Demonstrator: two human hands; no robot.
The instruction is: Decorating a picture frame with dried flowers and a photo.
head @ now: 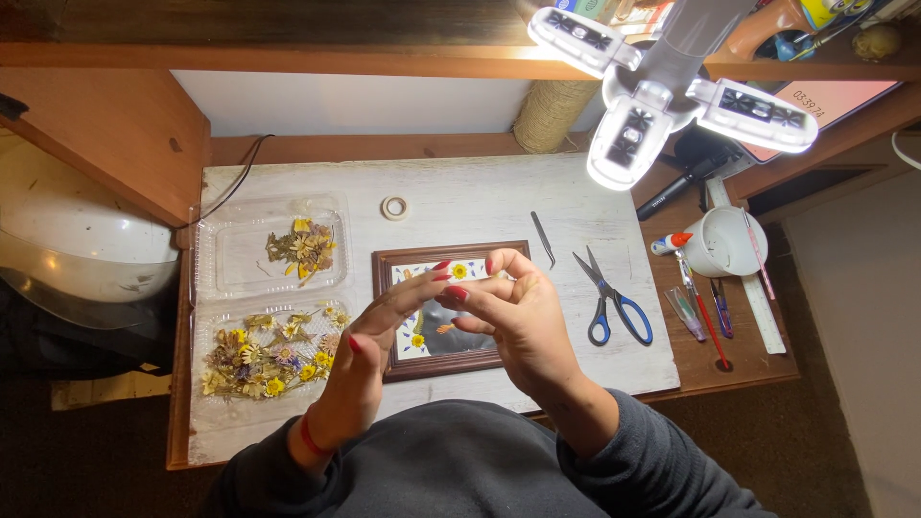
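Both hands raised together over a dark wooden picture frame [451,309] with pressed flowers inside

The left hand [369,350] and right hand [518,312] meet just above the frame, fingers [459,292] pinched tip to tip; whether a petal sits between them I cannot tell. Left of the frame lie 2 clear trays of dried flowers [269,350]; right of it, tweezers [543,239] and blue-handled scissors [612,299] rest on the white surface [480,197], a tape roll [393,207] beyond. Likely risk: anything so small and brittle could crumble under pressure or drop unnoticed onto the arranged blooms, since the hands hide the frame's middle
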